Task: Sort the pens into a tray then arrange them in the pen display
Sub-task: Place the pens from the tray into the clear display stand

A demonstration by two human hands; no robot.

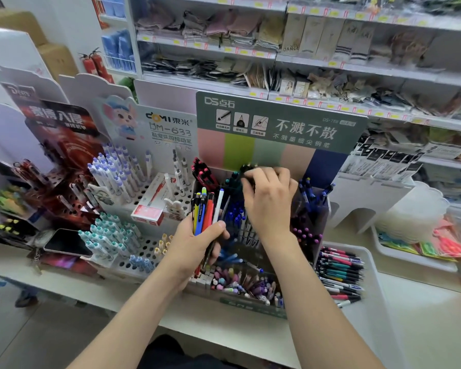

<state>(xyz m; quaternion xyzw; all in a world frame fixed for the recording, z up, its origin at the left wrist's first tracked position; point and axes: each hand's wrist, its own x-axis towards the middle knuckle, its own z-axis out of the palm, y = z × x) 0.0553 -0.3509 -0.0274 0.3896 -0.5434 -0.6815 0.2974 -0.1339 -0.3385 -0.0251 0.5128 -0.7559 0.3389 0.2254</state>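
My left hand (197, 241) grips a bundle of mixed pens (205, 209) — yellow, blue, red, white and dark ones — upright in front of the clear pen display (320, 209). My right hand (269, 201) reaches into the display's back row, fingers curled over dark pen tops (246, 169); motion blur hides whether it holds one. The display's compartments hold dark blue, teal, purple and pastel pens under a green header card (280, 123). A white tray (367, 265) to the right holds several loose pens (339, 272) lying flat.
White peg-hole pen stands (144, 251) with blue-capped and teal-capped pens fill the left, with a red pen box (151, 206) and a phone (67, 242). A red-and-black display (53, 145) stands far left. Stocked shelves (277, 57) rise behind. The white counter edge (224, 331) runs below.
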